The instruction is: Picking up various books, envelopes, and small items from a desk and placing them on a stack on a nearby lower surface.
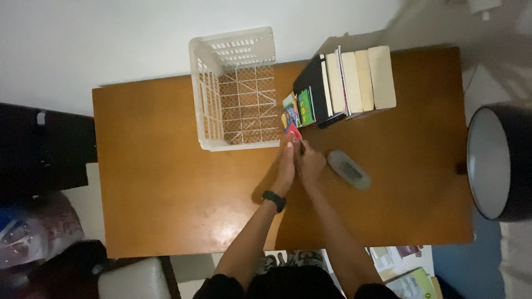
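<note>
Just red book (293,132) above hands (298,164)

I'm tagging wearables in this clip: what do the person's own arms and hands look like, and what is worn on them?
Both forearms are bare, with no sleeves reaching them. The left hand has a dark band, like a watch or fitness tracker, around its wrist. The right hand shows no band, glove or ring that can be made out in this dim view.
</note>
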